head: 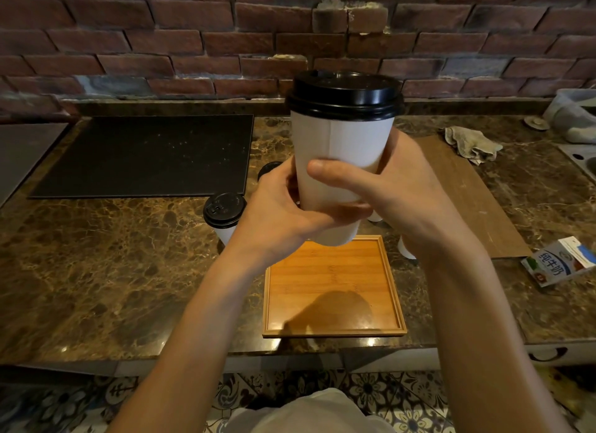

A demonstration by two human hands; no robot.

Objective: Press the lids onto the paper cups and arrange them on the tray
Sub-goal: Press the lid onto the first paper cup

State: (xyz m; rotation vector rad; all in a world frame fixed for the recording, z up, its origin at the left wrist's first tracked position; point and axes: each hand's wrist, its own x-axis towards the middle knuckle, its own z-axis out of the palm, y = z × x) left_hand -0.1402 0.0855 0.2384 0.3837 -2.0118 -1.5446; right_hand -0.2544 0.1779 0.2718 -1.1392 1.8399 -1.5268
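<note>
Gripping the lidded cup (342, 142) in both hands together, left hand (280, 213) low, right hand (406, 193) round the side; held upright, hovering above the tray (322, 287), far edge, so straight down next, probably.

tray (322, 271) floor open below the held cup (342, 142), lidded cup (222, 213) standing just beside tray's far-left corner, third cup (407, 250) near far-right corner, carton (561, 261) well right

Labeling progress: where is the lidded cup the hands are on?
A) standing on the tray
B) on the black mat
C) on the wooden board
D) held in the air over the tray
D: the left hand and right hand grip the cup, its base hanging clear above the tray.
</note>
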